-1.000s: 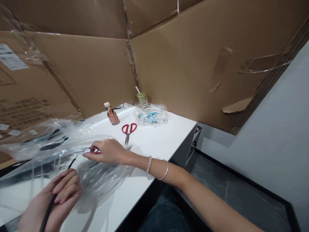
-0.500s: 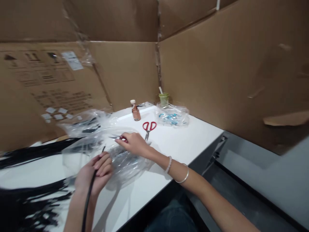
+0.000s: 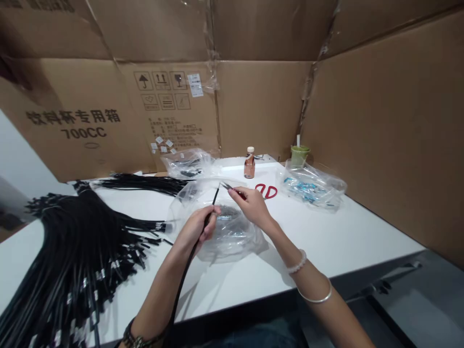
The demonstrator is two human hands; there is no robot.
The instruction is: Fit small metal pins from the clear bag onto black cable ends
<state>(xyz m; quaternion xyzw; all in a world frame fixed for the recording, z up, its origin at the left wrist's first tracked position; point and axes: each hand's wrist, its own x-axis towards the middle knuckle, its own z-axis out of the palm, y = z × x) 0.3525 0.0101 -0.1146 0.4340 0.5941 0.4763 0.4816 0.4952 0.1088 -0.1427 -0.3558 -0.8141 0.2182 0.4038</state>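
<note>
My left hand (image 3: 203, 224) is closed around a black cord (image 3: 216, 195), whose end points up and away from me while the rest runs down along my forearm. Just right of that end, my right hand (image 3: 250, 200) grips a small red-handled tool (image 3: 226, 186) with thin, pointed metal tips. Its tips are close to the cord's end; whether they touch I cannot tell. Most of the tool's handle is hidden by my fingers. Beneath both hands lies a clear plastic bag (image 3: 232, 246) with small grey items inside. Red-handled scissors (image 3: 270, 192) lie partly hidden behind my right hand.
Bundles of black cords (image 3: 83, 232) cover the table's left side. At the back are a bottle (image 3: 249, 166) with a pale cap, a green cup (image 3: 300, 156) and a bag of blue pieces (image 3: 311, 188). Cardboard walls (image 3: 261, 106) enclose the back and right.
My view has swung left, bringing more cord bundles into sight. The tool's tips have come nearer to the cord's end. Both hands keep their holds.
</note>
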